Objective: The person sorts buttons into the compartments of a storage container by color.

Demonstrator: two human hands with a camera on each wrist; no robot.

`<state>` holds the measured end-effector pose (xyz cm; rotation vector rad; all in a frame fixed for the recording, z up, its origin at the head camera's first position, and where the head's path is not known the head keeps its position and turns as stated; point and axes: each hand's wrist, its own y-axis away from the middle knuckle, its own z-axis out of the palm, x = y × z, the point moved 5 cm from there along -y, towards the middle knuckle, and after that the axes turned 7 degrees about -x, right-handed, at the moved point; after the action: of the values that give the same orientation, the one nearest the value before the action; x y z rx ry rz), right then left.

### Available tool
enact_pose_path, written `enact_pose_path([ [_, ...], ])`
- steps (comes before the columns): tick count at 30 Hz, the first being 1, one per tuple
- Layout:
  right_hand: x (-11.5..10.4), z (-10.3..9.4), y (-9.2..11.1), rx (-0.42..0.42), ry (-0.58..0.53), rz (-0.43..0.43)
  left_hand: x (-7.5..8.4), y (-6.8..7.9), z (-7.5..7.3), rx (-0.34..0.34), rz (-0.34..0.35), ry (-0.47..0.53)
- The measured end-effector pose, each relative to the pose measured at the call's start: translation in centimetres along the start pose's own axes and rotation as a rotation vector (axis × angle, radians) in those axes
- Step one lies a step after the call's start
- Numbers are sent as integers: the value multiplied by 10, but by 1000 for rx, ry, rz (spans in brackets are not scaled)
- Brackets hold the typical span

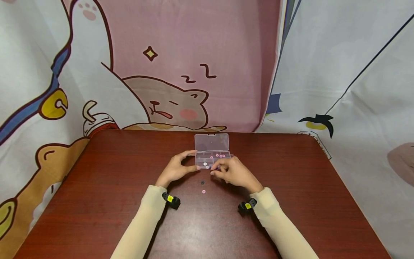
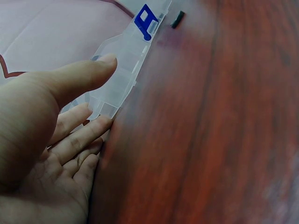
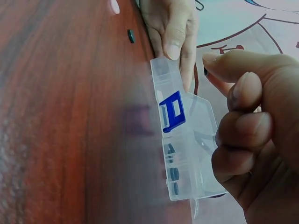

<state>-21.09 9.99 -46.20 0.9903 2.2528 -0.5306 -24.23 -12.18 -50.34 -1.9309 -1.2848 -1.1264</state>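
A clear plastic compartment box (image 1: 209, 155) stands on the table with its lid (image 1: 211, 142) raised at the back. My left hand (image 1: 176, 168) holds its left end, thumb at the front corner and a finger at the back. Over the front right part, my right hand (image 1: 235, 173) pinches a small black disc (image 3: 205, 71) between thumb and forefinger. Small pink discs (image 1: 221, 155) lie in a rear compartment, and a pale one (image 1: 205, 164) sits at the front left. Black discs (image 3: 174, 174) show through the box wall in the right wrist view.
On the brown table (image 1: 291, 201), a black disc (image 1: 202, 182) and a pink disc (image 1: 203, 191) lie before the box. A blue latch (image 3: 173, 112) is on the box's front. A printed cloth (image 1: 194, 43) hangs behind the table.
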Motion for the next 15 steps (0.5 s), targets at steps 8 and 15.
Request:
enact_pose_path([
  [8, 4, -9, 0, 39, -55, 60, 0, 0, 0, -3, 6, 9],
  [15, 10, -17, 2, 88, -51, 109, 0, 0, 0, 1, 12, 11],
])
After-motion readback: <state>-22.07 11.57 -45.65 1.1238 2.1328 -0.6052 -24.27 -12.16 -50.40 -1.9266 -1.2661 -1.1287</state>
